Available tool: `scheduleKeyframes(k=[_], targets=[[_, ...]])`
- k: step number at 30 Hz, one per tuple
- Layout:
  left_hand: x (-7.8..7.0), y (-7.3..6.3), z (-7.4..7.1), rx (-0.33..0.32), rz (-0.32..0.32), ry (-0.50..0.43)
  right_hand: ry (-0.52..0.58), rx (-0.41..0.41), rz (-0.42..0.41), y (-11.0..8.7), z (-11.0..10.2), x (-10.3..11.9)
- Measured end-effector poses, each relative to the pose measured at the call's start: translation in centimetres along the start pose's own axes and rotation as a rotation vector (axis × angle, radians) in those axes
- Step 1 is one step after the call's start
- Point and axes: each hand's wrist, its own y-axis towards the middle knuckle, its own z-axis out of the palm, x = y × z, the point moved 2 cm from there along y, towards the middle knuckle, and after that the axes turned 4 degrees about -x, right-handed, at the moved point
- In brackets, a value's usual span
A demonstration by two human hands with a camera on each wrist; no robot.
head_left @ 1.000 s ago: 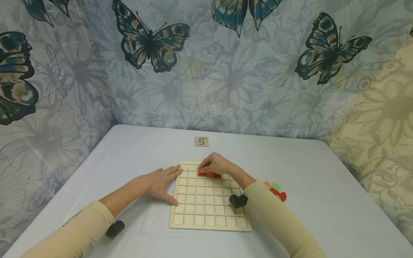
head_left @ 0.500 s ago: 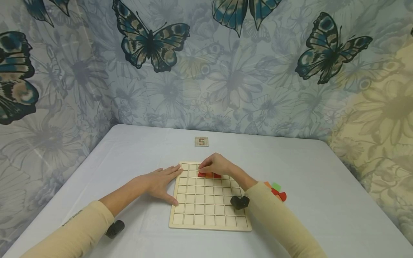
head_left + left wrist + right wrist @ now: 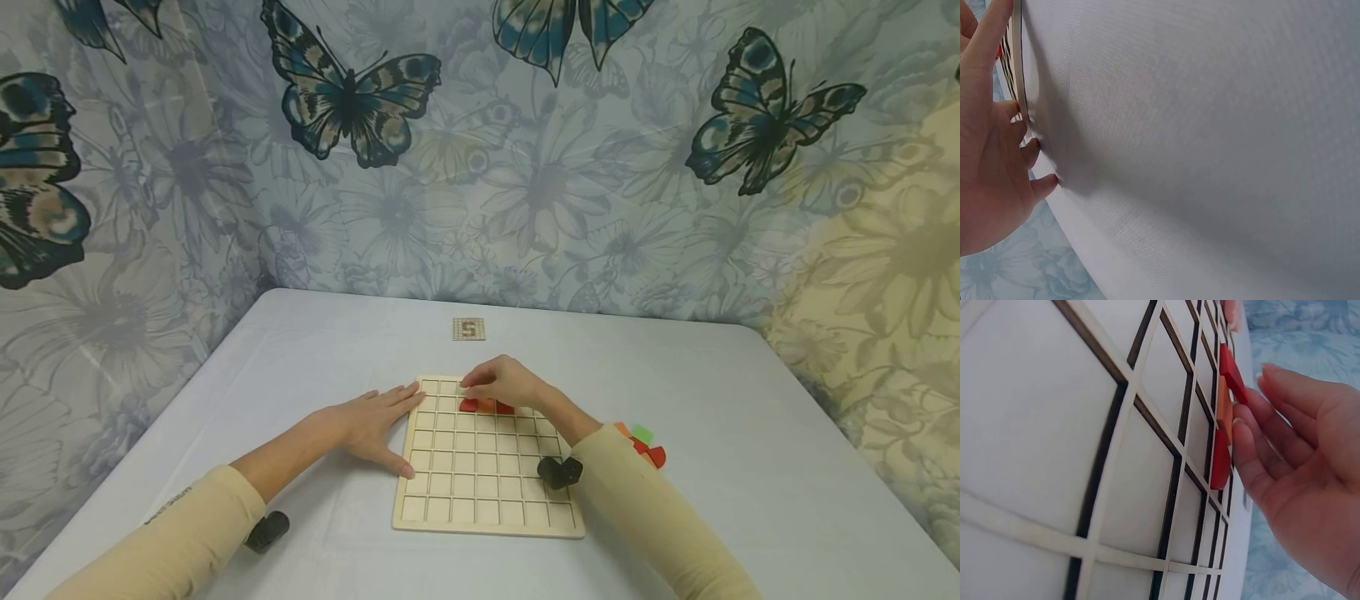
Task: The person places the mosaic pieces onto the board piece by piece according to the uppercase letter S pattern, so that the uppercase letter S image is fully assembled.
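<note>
A wooden grid board [image 3: 476,463] lies on the white table. My left hand [image 3: 375,425] rests at its left edge, fingers spread and fairly straight. Near the board's far side a row holds a red piece [image 3: 468,406], an orange square [image 3: 486,407] and another red piece [image 3: 505,408]. My right hand [image 3: 506,383] is just above the left red piece, thumb and index finger apart. The right wrist view shows that red piece [image 3: 1231,374] tilted against the orange one [image 3: 1224,409], with fingertips right at its corner.
Beyond the board lies a small gridded card [image 3: 468,329] with an S-like figure. To the right, partly behind the sleeve, several loose pieces lie together, including a green square [image 3: 642,434] and a red rounded one [image 3: 657,457]. Patterned butterfly cloth [image 3: 540,192] hangs behind the table.
The fingers of my right hand have eased up off the left red piece, showing more of it, and the right wrist has shifted slightly toward me. My left hand has stayed put.
</note>
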Motion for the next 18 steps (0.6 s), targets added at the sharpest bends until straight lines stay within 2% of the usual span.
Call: scheduleKeyframes(k=[18], targets=[[0.10, 0.03, 0.02, -0.003, 0.004, -0.005, 0.008, 0.000, -0.012, -0.06, -0.06, 0.17]])
